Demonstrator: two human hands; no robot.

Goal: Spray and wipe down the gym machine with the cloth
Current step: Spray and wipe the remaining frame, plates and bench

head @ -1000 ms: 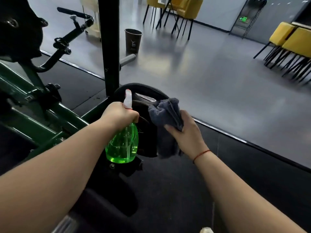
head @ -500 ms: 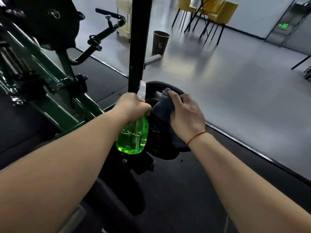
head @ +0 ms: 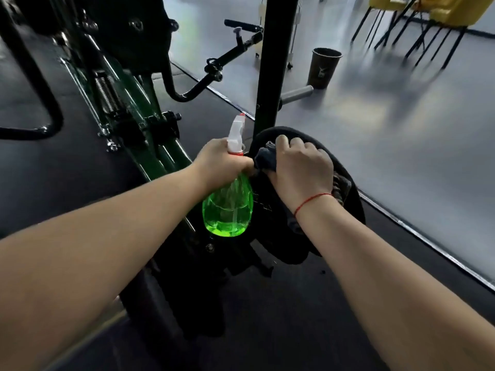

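Note:
A green spray bottle (head: 228, 207) with a white trigger head hangs upright from my left hand (head: 222, 162), which grips its neck. Just to its right, my right hand (head: 300, 170) holds a dark grey cloth (head: 266, 158) and presses it on the top of a round black pad (head: 351, 207) of the gym machine. More cloth shows at the wrist's right side. The machine's green frame (head: 126, 103) runs up to the left, and a black upright post (head: 276, 62) rises behind the pad.
A black handlebar (head: 227, 57) and a grey peg (head: 296, 93) stick out near the post. A dark bin (head: 322, 68) and yellow chairs (head: 417, 12) stand on the grey floor beyond. Black rubber matting (head: 294, 317) lies under me.
My right hand has carried the cloth up from the pad's front face onto its top edge. The view has shifted left and closer; the bottle stays in my left hand.

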